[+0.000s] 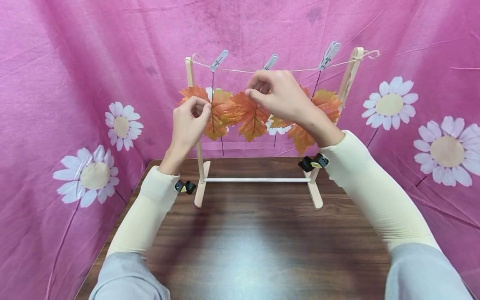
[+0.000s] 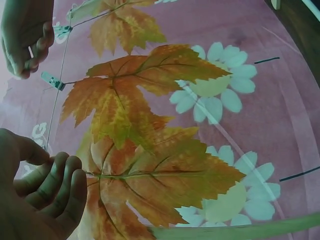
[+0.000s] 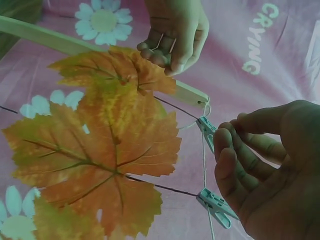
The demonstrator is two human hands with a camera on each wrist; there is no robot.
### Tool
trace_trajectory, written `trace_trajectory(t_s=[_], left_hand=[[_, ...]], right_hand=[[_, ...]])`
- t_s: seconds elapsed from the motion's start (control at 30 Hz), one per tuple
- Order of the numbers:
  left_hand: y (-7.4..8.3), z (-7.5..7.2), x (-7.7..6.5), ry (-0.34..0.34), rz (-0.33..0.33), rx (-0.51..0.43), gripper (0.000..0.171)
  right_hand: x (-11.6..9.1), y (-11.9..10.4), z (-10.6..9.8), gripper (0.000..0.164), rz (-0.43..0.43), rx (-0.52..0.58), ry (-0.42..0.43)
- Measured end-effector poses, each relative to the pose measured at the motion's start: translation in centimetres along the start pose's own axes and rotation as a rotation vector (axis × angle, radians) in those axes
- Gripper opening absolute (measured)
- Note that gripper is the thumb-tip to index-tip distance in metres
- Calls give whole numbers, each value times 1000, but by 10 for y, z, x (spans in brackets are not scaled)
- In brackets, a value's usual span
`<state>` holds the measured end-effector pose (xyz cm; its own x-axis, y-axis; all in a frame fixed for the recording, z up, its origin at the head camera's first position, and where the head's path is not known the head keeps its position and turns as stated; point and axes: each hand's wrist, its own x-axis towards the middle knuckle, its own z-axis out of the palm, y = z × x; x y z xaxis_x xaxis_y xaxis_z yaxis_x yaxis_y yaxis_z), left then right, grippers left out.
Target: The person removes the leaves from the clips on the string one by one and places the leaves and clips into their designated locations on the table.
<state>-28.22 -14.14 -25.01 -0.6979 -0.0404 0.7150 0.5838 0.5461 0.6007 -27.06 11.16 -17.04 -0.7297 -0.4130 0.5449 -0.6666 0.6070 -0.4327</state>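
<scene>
Three orange-and-yellow artificial maple leaves hang by dark stems from pale clothespins on a thin string (image 1: 304, 70). My left hand (image 1: 189, 123) is beside the left leaf (image 1: 217, 125), thumb and fingertips loosely curled close to its stem, with nothing visible between them. Higher up, my right hand (image 1: 281, 93) is in front of the middle leaf (image 1: 253, 123), fingers bent and holding nothing visible. It partly covers the middle clothespin (image 1: 270, 61) and the right leaf (image 1: 301, 139). The left clothespin (image 1: 219, 60) and right clothespin (image 1: 329, 56) both grip stems.
The string is tied between two upright wooden posts, the right post (image 1: 351, 75) leaning outward. A pale crossbar (image 1: 256, 180) joins their feet on the dark wooden table (image 1: 240, 237). Behind hangs a pink cloth (image 1: 157, 50) printed with white daisies.
</scene>
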Motion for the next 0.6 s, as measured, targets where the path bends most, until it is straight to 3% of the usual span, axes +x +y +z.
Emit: trace_trajectory(t_s=[0.3,0.6], left_hand=[[9,1,25,36,-92,-29,14],[23,3,51,65,-174,37,17]], right_hand=[[40,-13,-2,15,102,79,-8],[76,-19,0,29,242,97,-5]])
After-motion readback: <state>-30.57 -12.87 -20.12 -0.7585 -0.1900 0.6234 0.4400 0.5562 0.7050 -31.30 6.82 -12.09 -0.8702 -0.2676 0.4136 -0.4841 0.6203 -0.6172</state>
